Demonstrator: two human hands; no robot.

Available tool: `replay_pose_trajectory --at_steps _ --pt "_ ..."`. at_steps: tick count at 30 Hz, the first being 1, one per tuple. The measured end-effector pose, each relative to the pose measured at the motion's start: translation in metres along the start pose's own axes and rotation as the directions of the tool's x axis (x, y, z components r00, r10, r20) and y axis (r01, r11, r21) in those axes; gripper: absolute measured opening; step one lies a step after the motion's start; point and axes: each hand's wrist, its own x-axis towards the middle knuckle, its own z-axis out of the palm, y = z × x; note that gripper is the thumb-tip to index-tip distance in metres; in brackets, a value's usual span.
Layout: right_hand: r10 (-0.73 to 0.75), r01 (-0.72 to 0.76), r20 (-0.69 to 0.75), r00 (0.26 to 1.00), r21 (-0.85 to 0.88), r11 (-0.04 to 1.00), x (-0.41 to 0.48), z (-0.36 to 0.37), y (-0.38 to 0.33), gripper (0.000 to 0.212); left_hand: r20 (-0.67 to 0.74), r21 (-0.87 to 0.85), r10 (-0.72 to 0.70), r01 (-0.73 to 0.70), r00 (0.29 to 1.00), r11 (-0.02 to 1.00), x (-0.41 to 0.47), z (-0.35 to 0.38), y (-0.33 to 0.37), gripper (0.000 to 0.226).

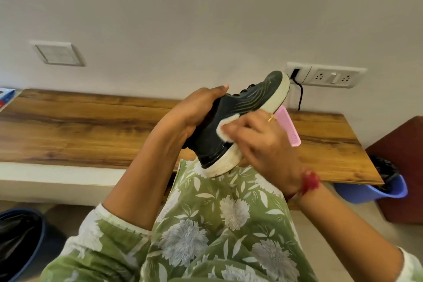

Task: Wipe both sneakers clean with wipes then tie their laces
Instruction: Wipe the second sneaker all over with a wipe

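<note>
Floral garment [229, 224] below sneaker [231, 112]; wipe [225, 125] beside sole edge

Small pale lettering on sneaker [238, 107] side, too blurred to read.

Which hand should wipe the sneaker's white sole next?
Right. The right hand holds the wipe against the sneaker's side, beside the sole; the left hand grips the sneaker's top, steadying it.

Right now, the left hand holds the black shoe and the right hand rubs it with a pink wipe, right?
No. The head view shows the wipe is white, not pink. The left hand does hold the black shoe, and the right hand rubs it.
</note>
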Motion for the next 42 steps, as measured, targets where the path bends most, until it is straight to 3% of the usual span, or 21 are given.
replay_pose_trajectory --at_steps 2,6,10,11,14,18,23,27,31,35,39,42 --pt "-0.092 0.093 0.06 0.994 -0.007 0.996 -0.003 0.0 -0.002 0.016 -0.006 0.029 0.014 -0.014 1.0 0.999 -0.001 0.001 0.001 0.046" --pt "0.157 -0.15 -0.106 0.982 0.072 0.986 0.008 -0.005 0.018 0.014 0.001 -0.039 -0.011 0.011 1.0 0.999 0.0 0.002 0.004 0.045" --pt "-0.019 0.017 0.045 0.999 0.051 0.999 -0.003 -0.001 -0.002 0.014 -0.019 0.037 0.045 -0.044 0.999 0.998 -0.001 0.002 0.005 0.047" --pt "-0.008 0.006 0.038 0.999 0.048 0.999 -0.001 -0.002 0.003 0.015 -0.013 0.034 0.047 -0.046 0.999 0.998 -0.001 0.003 0.005 0.047" --pt "0.161 -0.155 -0.11 0.981 0.059 0.986 0.009 -0.008 0.019 0.013 0.002 -0.011 0.012 -0.012 1.0 1.0 0.002 0.002 0.004 0.046" --pt "-0.128 0.132 0.08 0.989 -0.042 0.99 0.001 -0.001 0.0 0.017 0.008 0.003 0.02 -0.02 1.0 1.0 0.005 0.0 0.001 0.044" --pt "-0.039 0.034 -0.061 0.997 -0.082 0.996 0.014 -0.008 0.014 0.014 -0.001 0.008 0.004 -0.004 1.0 1.0 0.007 0.001 0.005 0.044" --pt "-0.375 0.391 0.118 0.92 -0.183 0.902 0.006 -0.001 0.005 0.016 0.029 0.093 0.02 -0.023 0.999 0.995 0.009 0.002 0.004 0.045" --pt "-0.24 0.234 -0.014 0.971 -0.17 0.957 0.015 -0.005 0.015 0.017 0.052 0.082 0.005 -0.009 0.999 0.997 0.008 0.004 0.007 0.046" --pt "-0.399 0.416 0.137 0.907 -0.144 0.898 0.008 -0.001 0.005 0.016 0.06 0.11 0.021 -0.027 0.998 0.994 0.007 0.006 0.005 0.043" --pt "-0.182 0.179 -0.01 0.983 -0.135 0.975 0.013 -0.009 0.017 0.019 0.057 0.088 0.016 -0.021 0.998 0.996 0.005 0.008 0.007 0.045" --pt "-0.317 0.331 0.137 0.939 -0.098 0.939 0.002 0.002 -0.001 0.016 0.049 0.138 0.049 -0.055 0.998 0.989 0.0 0.009 0.011 0.046"
